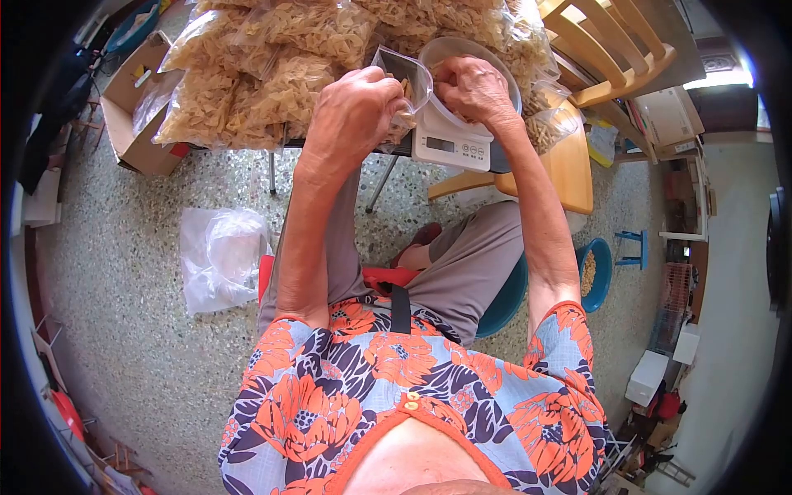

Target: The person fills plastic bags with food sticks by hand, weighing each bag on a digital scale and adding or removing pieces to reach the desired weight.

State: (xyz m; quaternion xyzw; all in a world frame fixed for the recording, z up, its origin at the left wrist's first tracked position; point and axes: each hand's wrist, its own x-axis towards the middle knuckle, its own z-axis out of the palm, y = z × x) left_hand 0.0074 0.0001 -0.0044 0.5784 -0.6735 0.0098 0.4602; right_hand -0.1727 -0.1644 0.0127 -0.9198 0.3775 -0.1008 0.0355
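Here, left hand (pixel 360 107) tight on bag (pixel 420 81); right hand (pixel 477 89), grip unclear, within bowl rim (pixel 466 44)

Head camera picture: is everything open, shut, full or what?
Small clear plastic bag: mouth open
Left hand: closed on that bag
Round whitish plastic bowl: uncovered
Right hand: in that bowl, fingertips hidden
White digital scale: under the bowl, reading unclear
Big clear bags of beige pieces: stuffed, piled
Brown cardboard box: open
Blue round tub: uncovered, holding pale pieces
Clear plastic wrapping: lying on floor
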